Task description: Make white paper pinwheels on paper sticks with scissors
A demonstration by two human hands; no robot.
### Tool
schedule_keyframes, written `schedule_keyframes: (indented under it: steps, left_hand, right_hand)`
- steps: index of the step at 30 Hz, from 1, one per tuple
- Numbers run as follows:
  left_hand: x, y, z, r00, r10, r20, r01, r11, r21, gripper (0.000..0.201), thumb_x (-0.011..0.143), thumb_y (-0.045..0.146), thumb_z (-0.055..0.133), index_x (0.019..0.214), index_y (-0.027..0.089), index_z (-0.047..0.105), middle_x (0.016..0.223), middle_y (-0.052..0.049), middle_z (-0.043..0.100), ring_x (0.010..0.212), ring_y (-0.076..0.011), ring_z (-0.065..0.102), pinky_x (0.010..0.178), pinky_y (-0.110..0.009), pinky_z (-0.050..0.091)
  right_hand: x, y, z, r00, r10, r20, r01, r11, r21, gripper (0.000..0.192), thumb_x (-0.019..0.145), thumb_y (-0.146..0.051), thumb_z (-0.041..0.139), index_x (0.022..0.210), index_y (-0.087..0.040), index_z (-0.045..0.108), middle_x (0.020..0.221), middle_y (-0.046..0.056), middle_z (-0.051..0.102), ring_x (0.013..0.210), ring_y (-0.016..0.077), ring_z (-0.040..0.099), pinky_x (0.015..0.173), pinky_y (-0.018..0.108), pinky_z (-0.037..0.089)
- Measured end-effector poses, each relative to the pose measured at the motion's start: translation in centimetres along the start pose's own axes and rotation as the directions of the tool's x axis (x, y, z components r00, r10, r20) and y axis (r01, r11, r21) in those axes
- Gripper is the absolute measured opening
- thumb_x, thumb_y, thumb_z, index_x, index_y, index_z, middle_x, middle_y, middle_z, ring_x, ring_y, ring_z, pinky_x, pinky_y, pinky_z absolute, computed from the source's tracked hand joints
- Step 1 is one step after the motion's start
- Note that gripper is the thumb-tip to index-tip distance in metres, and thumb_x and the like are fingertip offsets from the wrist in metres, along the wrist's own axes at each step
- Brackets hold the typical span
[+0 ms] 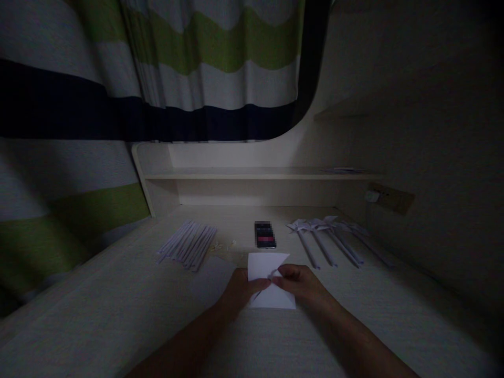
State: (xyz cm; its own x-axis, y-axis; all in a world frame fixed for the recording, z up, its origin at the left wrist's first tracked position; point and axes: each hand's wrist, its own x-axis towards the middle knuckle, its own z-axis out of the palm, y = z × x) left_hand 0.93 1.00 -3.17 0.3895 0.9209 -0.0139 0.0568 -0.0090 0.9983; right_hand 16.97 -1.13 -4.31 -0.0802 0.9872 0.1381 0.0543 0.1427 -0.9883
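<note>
Both forearms are reaching in from the near edge of the desk (118,315), and the hands are meeting over a white paper sheet (265,265) that is lying flat on the desk. The left hand (240,291) is pinching the sheet near its middle, fingers closed on the paper. The right hand (301,283) is pinching the same spot from the other side, fingertips nearly touching those of the left.

Just beyond the sheet, a small dark object (264,234) is sitting on the desk; its surface is too blurred to identify. Beyond the sheet and to its left, a row of thin paper sticks (188,244) is lying side by side. Beyond the sheet and to its right, several paper pinwheels (326,233) are lying in a row. Farther behind the sheet, a low shelf (252,174) is running along the wall, and a striped curtain (197,68) is hanging above it.
</note>
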Motion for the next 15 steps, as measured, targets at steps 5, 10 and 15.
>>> schedule_keyframes:
  steps: [5,10,15]
  left_hand:
    - [-0.3,0.2,0.1,0.999,-0.010,0.045,0.012,0.999,-0.045,0.023,0.058,0.027,0.065,0.074,0.010,0.067,0.065,-0.005,0.065,0.060,-0.0176,0.056,0.055,-0.026,0.039]
    - [-0.6,0.3,0.4,0.997,-0.052,0.057,0.058,0.991,-0.123,0.025,0.056,0.026,0.067,0.074,0.010,0.067,0.065,-0.005,0.065,0.060,-0.0175,0.056,0.057,-0.027,0.040]
    - [-0.5,0.1,0.4,0.998,-0.053,0.024,0.056,0.986,-0.157,0.023,0.058,0.027,0.065,0.073,0.010,0.066,0.066,-0.006,0.065,0.058,-0.0168,0.056,0.055,-0.026,0.040]
  right_hand:
    - [-0.2,-0.3,0.1,0.996,0.094,-0.001,-0.093,0.993,0.077,0.026,0.055,-0.040,0.067,0.063,-0.015,0.063,0.056,0.000,0.062,0.047,0.0122,0.052,0.044,0.022,0.037]
    - [-0.5,-1.2,0.2,0.988,0.149,-0.050,-0.144,0.985,0.091,0.031,0.057,-0.044,0.065,0.062,-0.014,0.064,0.051,0.001,0.061,0.043,0.0132,0.052,0.042,0.024,0.038]
    - [-0.9,-2.2,0.4,0.994,-0.021,-0.104,0.020,1.000,-0.014,0.042,0.070,-0.052,0.049,0.072,-0.013,0.065,0.061,0.004,0.064,0.057,0.0179,0.058,0.054,0.028,0.044]
